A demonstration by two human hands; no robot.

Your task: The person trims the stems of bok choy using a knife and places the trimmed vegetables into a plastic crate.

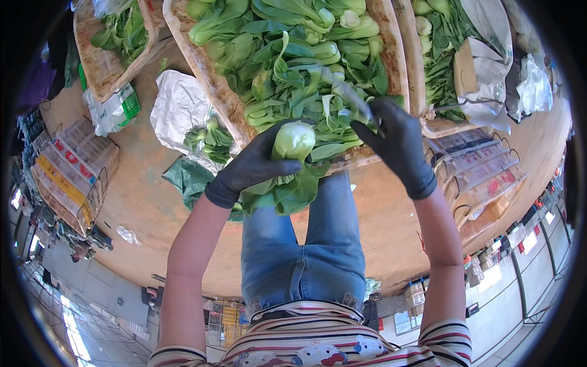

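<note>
Watching remotely, I see left fingers (286, 167) clasping bok choy (295, 140), right fingers (364, 131) wrapped round a blurred blade (351, 96), at the crate's (211, 73) near end.

A bok choy (293, 140) sits in the gloved left hand (254, 164), its rounded pale-green base toward 12 o'clock, its broad green leaves hanging toward 6; at about 2 o'clock from it, a slim grey tool (353, 99), blurred and tilted, is held in the gloved right hand (397, 142), its far end toward 10 o'clock.
</note>
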